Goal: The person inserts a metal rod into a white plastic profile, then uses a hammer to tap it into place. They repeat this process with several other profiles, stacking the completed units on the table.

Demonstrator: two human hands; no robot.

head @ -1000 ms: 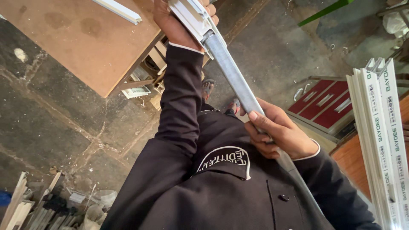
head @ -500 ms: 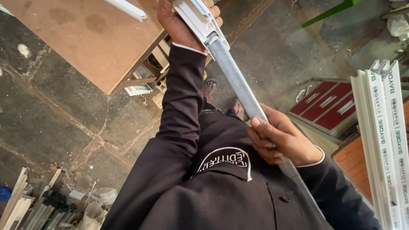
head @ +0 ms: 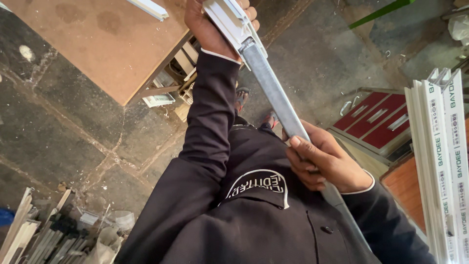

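Grey metal bar (head: 276, 98) runs diagonally into white profile (head: 229, 22); left hand (head: 215, 27) clamps the profile, right hand (head: 327, 164) grips the bar below it.

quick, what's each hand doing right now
Left hand: closed around the white plastic profile, at the end where the grey metal bar enters it.
Right hand: closed around the grey metal bar, lower down.

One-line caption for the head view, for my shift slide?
Left hand holds a white profile while right hand grips the grey metal bar entering it, above a stone floor.
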